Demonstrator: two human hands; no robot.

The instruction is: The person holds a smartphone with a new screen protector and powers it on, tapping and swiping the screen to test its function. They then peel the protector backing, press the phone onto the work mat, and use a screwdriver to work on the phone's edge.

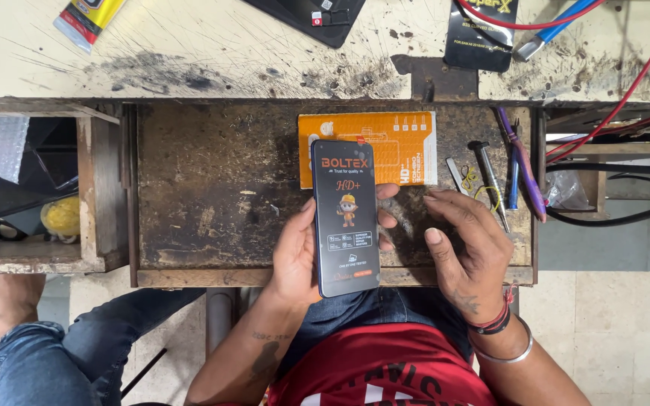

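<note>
a worn, dark-stained wooden table (212,203) fills the view, with a scratched pale shelf (212,53) running along its far edge. nearest the camera, the left hand (299,256) holds a slim black smartphone with a printed protective film on its screen (346,216) upright over the table's front edge; its grip is wrapped round the phone's lower half, thumb on the left side and fingertips showing on the right side. just beside it, the right hand (466,252) rests fingers-down on the table, its grip loosely spread and holding nothing. behind the phone and partly hidden by it lies a flat orange cardboard packet (404,143). to the right lie a metal-tipped screwdriver (489,177) and a purple pen-shaped tool (523,162). red cables (633,83) cross the far right corner.
</note>
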